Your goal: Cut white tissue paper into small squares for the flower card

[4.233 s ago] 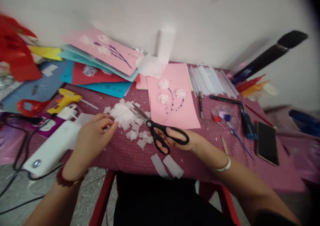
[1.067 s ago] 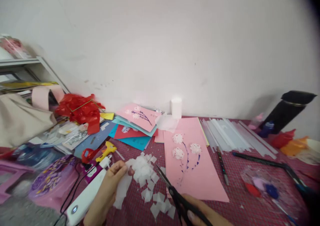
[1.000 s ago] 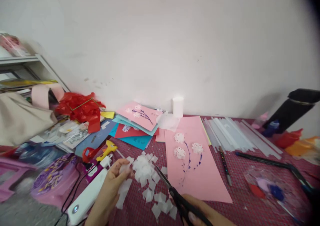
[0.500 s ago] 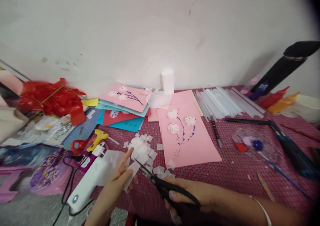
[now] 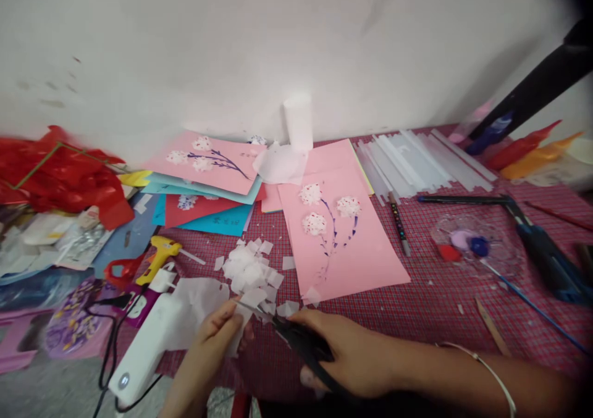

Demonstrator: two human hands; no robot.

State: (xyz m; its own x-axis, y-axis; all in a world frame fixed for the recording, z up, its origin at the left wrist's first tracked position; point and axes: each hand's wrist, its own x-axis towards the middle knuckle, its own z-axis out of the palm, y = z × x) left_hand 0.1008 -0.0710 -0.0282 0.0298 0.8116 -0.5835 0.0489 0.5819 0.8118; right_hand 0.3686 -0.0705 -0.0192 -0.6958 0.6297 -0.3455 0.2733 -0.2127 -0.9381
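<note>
My left hand [image 5: 212, 339] pinches a thin white paper strip [image 5: 235, 339] between thumb and fingers. Black-handled scissors [image 5: 303, 344] are gripped in my right hand [image 5: 354, 351], and their blades lie across the strip at my left fingertips. Just beyond the blades is a heap of small cut white paper squares [image 5: 248, 268], with several scattered around it. A larger white sheet [image 5: 201, 304] lies left of the heap. To its right rests a pink card [image 5: 356, 254] with white puffy flowers and purple drawn stems.
Coloured cards [image 5: 217, 177] are stacked behind the heap, beside a white roll [image 5: 299, 121]. At left are a yellow glue gun [image 5: 160, 257], a white power strip [image 5: 143, 350] and cables. Glue sticks [image 5: 417, 165], a marker [image 5: 399, 226] and a paint dish [image 5: 500, 263] are at right.
The scissor blades have closed in across the strip, and my right hand's grip has tightened. My left hand has shifted slightly lower. The whole view has tilted a little.
</note>
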